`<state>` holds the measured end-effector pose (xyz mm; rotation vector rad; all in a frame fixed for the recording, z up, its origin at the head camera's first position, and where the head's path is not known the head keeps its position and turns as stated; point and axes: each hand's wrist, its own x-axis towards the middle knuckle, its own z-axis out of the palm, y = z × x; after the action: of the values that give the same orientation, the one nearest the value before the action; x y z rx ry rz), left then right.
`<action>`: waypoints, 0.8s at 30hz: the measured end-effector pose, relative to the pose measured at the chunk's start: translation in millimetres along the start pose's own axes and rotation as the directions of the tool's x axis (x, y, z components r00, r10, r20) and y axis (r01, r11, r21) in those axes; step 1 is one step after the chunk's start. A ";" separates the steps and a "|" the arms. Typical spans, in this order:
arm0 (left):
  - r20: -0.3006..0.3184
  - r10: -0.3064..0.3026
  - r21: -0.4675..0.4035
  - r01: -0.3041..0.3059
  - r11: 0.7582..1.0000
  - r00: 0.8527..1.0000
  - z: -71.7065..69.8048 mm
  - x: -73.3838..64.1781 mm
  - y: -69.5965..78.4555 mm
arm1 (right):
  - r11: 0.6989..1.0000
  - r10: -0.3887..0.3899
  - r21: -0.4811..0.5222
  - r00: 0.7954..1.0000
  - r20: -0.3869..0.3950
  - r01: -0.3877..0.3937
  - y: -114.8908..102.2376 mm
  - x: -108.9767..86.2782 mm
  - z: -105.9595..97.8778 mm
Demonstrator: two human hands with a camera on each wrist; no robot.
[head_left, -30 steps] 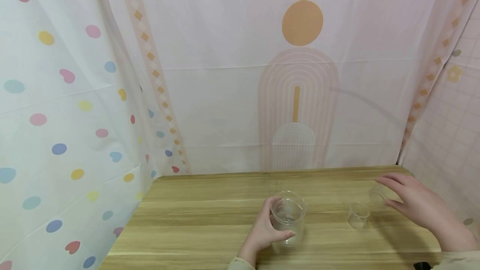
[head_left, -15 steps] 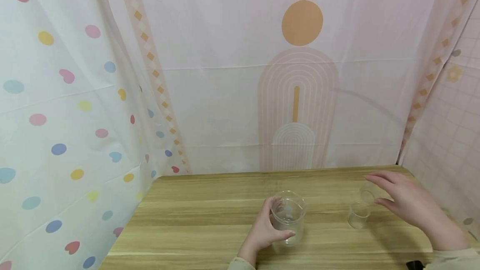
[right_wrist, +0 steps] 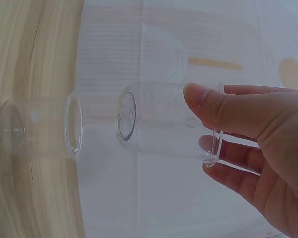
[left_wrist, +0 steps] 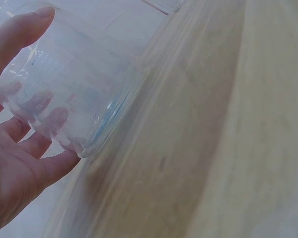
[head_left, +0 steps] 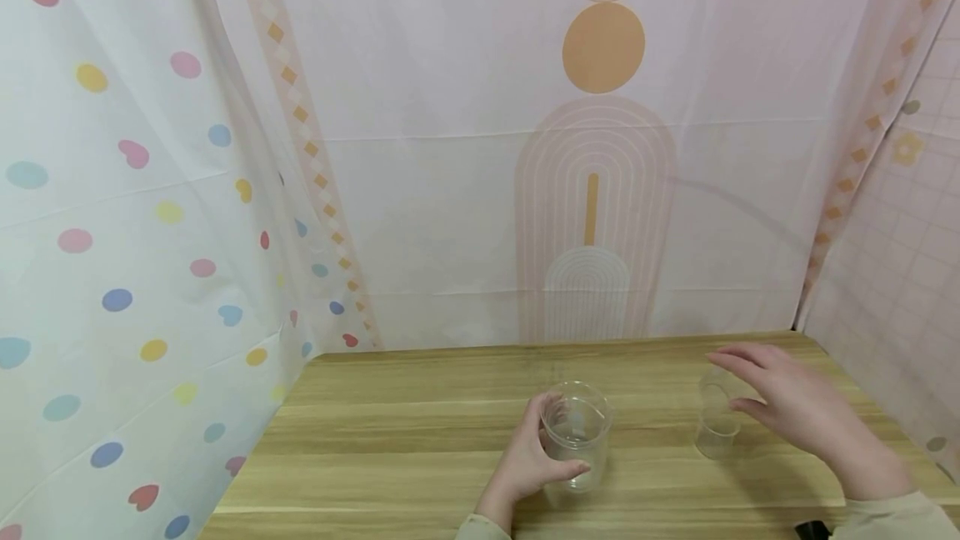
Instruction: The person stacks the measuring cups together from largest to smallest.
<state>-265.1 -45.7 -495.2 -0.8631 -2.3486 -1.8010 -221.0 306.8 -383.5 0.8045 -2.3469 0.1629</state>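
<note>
My left hand (head_left: 525, 458) grips a large clear glass beaker (head_left: 588, 440), thumb on the near side and fingers behind it. This beaker stands upright on the wooden table; its wall also fills the upper left of the left wrist view. Over to the right, my right hand (head_left: 804, 408) holds a smaller clear beaker (right_wrist: 161, 119) by its rim between thumb and fingers. Straight below hangs a gap, then another small beaker (right_wrist: 44, 126) standing upright on the table. The held beaker's base faces that one's open rim, apart from it.
The wood-grain table (head_left: 390, 440) runs back to a patterned white curtain (head_left: 435, 232). A dotted curtain (head_left: 150, 290) borders the left side and a pale checked one (head_left: 915, 273) the right. A small black object (head_left: 812, 530) shows by the right sleeve.
My right hand has moved left with the small beaker, from beside the standing beaker to above it. The left hand and large beaker have stayed put.
</note>
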 end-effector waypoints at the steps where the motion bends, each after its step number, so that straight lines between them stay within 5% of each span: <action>1: -0.001 0.001 0.001 -0.001 1.000 1.000 0.0 0.1 0.0 | 1.000 -0.004 0.001 1.000 -0.002 0.004 -0.8 1.0 0.6; 24: -0.012 0.035 0.005 -0.035 0.999 0.999 0.3 0.9 -2.3 | 0.999 -0.042 0.033 0.999 -0.006 0.042 -18.7 19.6 14.8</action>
<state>-266.9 -45.4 -497.0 -0.8849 -2.3147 -1.7823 -229.8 277.2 -384.7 0.8679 -2.3259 0.1866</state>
